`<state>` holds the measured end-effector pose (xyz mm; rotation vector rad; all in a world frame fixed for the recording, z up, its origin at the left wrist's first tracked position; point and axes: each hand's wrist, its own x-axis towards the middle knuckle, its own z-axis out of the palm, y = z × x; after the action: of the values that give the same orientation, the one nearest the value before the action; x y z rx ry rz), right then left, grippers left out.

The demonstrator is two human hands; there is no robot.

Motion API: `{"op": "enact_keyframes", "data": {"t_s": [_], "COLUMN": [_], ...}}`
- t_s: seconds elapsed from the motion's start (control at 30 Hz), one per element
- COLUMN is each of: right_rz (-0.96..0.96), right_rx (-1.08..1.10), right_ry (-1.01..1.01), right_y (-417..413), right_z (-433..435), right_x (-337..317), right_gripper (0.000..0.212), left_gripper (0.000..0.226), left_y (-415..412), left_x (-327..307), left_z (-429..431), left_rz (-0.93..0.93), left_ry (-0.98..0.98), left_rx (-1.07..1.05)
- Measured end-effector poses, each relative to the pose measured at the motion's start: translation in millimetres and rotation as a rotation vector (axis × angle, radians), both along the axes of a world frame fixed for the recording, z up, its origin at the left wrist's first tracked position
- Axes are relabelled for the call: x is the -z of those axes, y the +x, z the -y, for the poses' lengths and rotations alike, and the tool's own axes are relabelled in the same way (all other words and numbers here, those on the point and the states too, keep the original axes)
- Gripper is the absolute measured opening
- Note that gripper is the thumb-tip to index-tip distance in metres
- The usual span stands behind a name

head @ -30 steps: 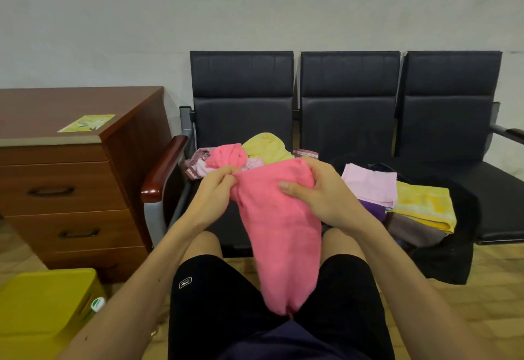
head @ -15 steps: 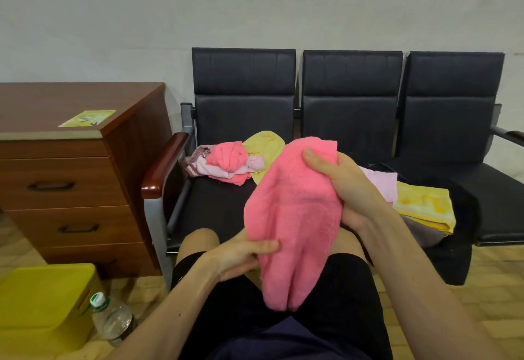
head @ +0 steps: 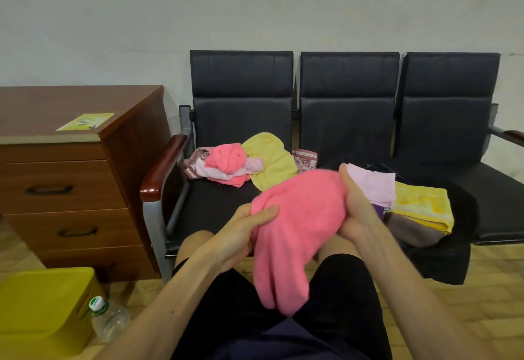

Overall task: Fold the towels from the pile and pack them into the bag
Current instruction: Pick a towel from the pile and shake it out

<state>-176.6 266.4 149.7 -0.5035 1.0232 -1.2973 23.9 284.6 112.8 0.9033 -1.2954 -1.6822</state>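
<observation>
A pink towel [head: 295, 232] hangs doubled over my lap. My left hand [head: 241, 235] grips its left edge with the thumb on top. My right hand [head: 354, 206] holds its right side, thumb over the fold. The pile of unfolded towels [head: 241, 164], pink, pale pink, yellow and patterned, lies on the left seat. The black bag [head: 453, 235] sits open on the middle seat's front, holding folded towels: a lilac one [head: 374, 184], a yellow one [head: 422, 206] and a grey-brown one below.
A row of three black chairs [head: 348, 110] stands against the wall, with a wooden armrest [head: 161, 167] at left. A brown drawer cabinet [head: 71, 178] is further left. A yellow box [head: 42, 311] and a plastic bottle [head: 107, 317] sit on the floor.
My left hand moved from the towel's top down to its lower part, then up to its left edge. The right hand brought the towel's top down and to the right.
</observation>
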Motion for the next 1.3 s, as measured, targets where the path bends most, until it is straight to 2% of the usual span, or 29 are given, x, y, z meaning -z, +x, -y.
{"op": "enact_keyframes", "data": {"t_s": [0.1,0.13,0.2,0.27,0.37,0.43,0.5,0.6,0.67,0.73,0.83,0.9,0.97,1.1,1.3], "right_rz": [0.209,0.259,0.240,0.084,-0.183,-0.317,-0.414,-0.470,-0.589,-0.761,-0.853,-0.760,-0.576,-0.214,-0.031], "right_rx": [-0.218,-0.284,-0.357,-0.458,-0.469,-0.443,-0.436,-0.443,-0.505,-0.503,-0.419,-0.391,-0.375,-0.326,-0.275], "right_ry": [-0.011,-0.026,-0.084,-0.152,-0.222,-0.252,-0.289,-0.314,-0.340,-0.333,-0.312,-0.262,-0.230,-0.216,-0.211], "right_y": [14,19,25,29,29,26,25,24,28,31,35,31,25,21,24], "right_z": [-25,-35,-43,-41,-36,-34,-35,-36,-40,-39,-38,-36,-31,-17,-4], "right_x": [33,41,57,64,64,67,65,61,59,67,74,65,47,-2,-55], "right_gripper": [0.082,0.082,0.064,0.064,0.037,0.029,0.021,0.024,0.008,0.026,0.025,0.021,0.020,0.022,0.028], "left_gripper": [0.040,0.038,0.028,0.034,0.054,0.058,0.062,0.064,0.064,0.061,0.058,0.065,0.066,0.044,0.037], "left_y": [-9,-12,-12,-9,-1,2,5,6,6,6,11,20,27,33,15], "left_x": [-23,-29,-36,-38,-34,-32,-29,-26,-26,-24,-28,-31,-34,-33,-5], "left_z": [8,13,23,33,47,53,58,62,66,73,80,85,87,78,59], "left_rz": [-0.073,-0.085,-0.079,-0.047,0.027,0.064,0.093,0.165,0.184,0.189,0.186,0.180,0.192,0.100,-0.236], "left_ry": [0.015,0.022,0.023,0.020,0.019,-0.006,-0.053,-0.094,-0.101,-0.088,-0.025,0.033,0.098,0.268,0.340], "left_rx": [-0.121,-0.173,-0.255,-0.293,-0.320,-0.341,-0.354,-0.392,-0.414,-0.425,-0.454,-0.492,-0.502,-0.309,-0.173]}}
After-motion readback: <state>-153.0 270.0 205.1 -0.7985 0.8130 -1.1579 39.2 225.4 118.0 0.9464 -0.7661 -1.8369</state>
